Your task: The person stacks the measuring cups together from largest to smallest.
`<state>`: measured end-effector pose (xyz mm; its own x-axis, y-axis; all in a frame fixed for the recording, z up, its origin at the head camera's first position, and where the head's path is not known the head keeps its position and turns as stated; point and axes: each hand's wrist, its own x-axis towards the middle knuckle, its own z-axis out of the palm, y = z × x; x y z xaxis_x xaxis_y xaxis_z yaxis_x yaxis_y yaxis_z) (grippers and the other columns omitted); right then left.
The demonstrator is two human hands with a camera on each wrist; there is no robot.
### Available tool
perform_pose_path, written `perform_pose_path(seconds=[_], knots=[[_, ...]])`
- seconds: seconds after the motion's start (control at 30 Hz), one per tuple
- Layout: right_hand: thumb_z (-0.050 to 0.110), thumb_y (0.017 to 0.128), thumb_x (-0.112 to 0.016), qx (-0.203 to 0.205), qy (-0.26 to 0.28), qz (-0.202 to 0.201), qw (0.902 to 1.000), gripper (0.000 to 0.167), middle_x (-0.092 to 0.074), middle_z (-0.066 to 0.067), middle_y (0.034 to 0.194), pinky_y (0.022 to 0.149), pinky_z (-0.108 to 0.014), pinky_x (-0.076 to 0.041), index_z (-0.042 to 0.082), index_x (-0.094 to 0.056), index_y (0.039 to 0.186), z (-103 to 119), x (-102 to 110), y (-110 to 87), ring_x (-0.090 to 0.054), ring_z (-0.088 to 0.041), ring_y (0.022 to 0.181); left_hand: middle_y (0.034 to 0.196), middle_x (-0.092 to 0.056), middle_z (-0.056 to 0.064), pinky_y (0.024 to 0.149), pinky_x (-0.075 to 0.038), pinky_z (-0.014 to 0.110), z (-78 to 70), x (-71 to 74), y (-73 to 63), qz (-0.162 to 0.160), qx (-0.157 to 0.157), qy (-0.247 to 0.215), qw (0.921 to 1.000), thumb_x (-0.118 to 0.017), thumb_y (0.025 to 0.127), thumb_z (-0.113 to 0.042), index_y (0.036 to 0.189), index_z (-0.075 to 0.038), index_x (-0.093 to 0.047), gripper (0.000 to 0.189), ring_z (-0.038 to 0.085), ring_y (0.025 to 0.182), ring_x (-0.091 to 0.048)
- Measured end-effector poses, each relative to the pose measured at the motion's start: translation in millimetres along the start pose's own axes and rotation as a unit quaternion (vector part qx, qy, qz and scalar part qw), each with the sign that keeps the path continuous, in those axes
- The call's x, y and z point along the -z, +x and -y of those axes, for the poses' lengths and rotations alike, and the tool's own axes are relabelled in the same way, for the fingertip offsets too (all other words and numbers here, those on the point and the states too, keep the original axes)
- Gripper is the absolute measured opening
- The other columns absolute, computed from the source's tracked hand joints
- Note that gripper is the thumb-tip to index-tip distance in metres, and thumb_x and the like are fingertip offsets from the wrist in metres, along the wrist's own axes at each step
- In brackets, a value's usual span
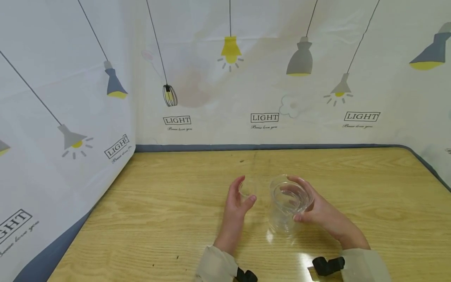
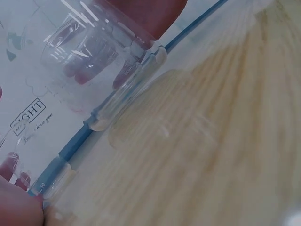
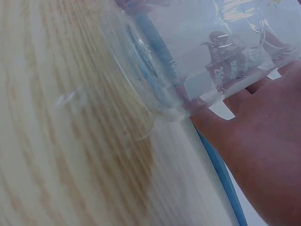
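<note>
Toward the middle of the wooden table, my left hand (image 1: 238,201) holds a small clear beaker (image 1: 248,188) between thumb and fingers. At the lower left of the left wrist view, the small beaker's base is close to the tabletop. To its right, my right hand (image 1: 315,203) grips a larger clear beaker (image 1: 293,199), thumb on the near side and fingers behind. Another clear beaker (image 1: 276,221) overlaps it in the head view, its base at the table. Printed measuring marks show on clear beaker walls (image 3: 221,70) in the right wrist view.
The light wooden table (image 1: 169,203) meets white printed sheets (image 1: 211,78) with a blue-grey lower edge at the back and left. Black wrist cameras (image 1: 327,266) sit at both light sleeves (image 1: 216,264). Bright reflections lie on the near tabletop.
</note>
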<state>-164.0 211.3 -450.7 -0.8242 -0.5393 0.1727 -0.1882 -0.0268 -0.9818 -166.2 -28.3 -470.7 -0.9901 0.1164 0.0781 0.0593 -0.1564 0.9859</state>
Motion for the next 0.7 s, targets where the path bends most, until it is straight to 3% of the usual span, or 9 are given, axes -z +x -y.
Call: perform_pose_path(seconds=[0.1, 0.2, 0.47, 0.7], knots=[[-0.005, 0.077, -0.064, -0.004, -0.004, 0.000, 1.0000, 0.085, -0.029, -0.015, 0.140, 0.093, -0.028, -0.037, 0.018, -0.014, 0.142, 0, 0, 0.4, -0.031, -0.014, 0.126, 0.140, -0.026, -0.011, 0.105, -0.016, 0.042, -10.2, 2.7, -2.5, 0.008, 0.015, 0.030, 0.9994, -0.061, 0.083, -0.034, 0.135, -0.029, -0.033, 0.059, 0.018, 0.132, -0.016], [-0.007, 0.077, -0.063, -0.004, -0.004, -0.002, 1.0000, 0.086, -0.029, -0.016, 0.140, 0.094, -0.027, -0.036, 0.018, -0.014, 0.142, -1, -1, 0.8, -0.031, -0.014, 0.126, 0.140, -0.029, -0.010, 0.104, -0.018, 0.044, -15.1, 5.3, -2.8, 0.014, 0.012, 0.046, 0.9988, -0.061, 0.083, -0.036, 0.133, -0.031, -0.035, 0.057, 0.020, 0.131, -0.019], [-0.011, 0.073, -0.064, 0.011, -0.002, -0.016, 0.9998, 0.089, -0.030, -0.011, 0.140, 0.094, -0.027, -0.037, 0.015, -0.014, 0.142, -1, -4, 3.0, -0.031, -0.016, 0.126, 0.140, -0.030, -0.009, 0.104, -0.018, 0.044, 7.8, 9.5, 10.4, 0.027, -0.010, 0.037, 0.9989, -0.062, 0.083, -0.035, 0.129, -0.031, -0.041, 0.051, 0.013, 0.130, -0.020], [-0.010, 0.072, -0.065, 0.000, 0.000, -0.023, 0.9997, 0.090, -0.029, -0.010, 0.140, 0.094, -0.029, -0.037, 0.017, -0.014, 0.142, -3, -5, 2.9, -0.030, -0.022, 0.126, 0.138, -0.033, -0.008, 0.105, -0.019, 0.038, 4.1, 7.9, 9.2, 0.023, 0.006, 0.022, 0.9995, -0.063, 0.083, -0.028, 0.128, -0.030, -0.043, 0.049, 0.011, 0.130, -0.022]])
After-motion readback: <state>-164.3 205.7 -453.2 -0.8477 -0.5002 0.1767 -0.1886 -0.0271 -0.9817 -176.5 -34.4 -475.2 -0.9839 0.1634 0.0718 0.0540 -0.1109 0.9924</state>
